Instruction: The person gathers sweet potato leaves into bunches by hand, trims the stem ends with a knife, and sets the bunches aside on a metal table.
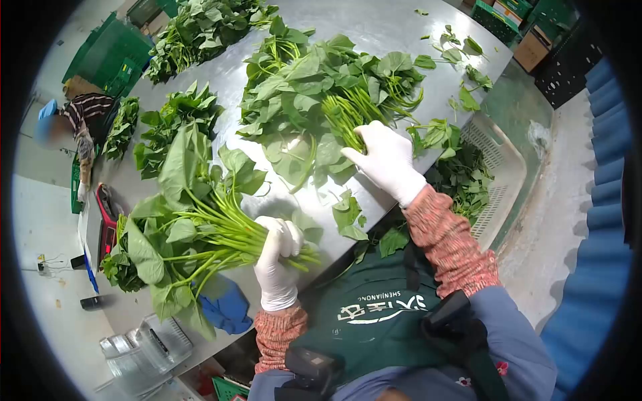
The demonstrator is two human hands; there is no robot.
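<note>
My left hand (275, 257), in a white glove, is closed around the stems of a large bunch of leafy greens (221, 230). The cut stem ends stick out past the fingers, and the broad leaves fan out to the left. My right hand (386, 159), gloved too, has its thumb and fingers about the stem ends of more greens (344, 117) at the near edge of a big pile (294, 93) on the metal table (394, 23). Its fingertips are partly hidden among the stems. A few loose leaves (348, 214) lie between the two hands.
Other bunches (177, 130) lie at the left and far side. A pale crate (511, 180) with greens stands below the table's right edge. A red scale (107, 220), blue cloth (227, 307) and clear plastic packs (144, 351) are at left. A co-worker (90, 120) stands across the table.
</note>
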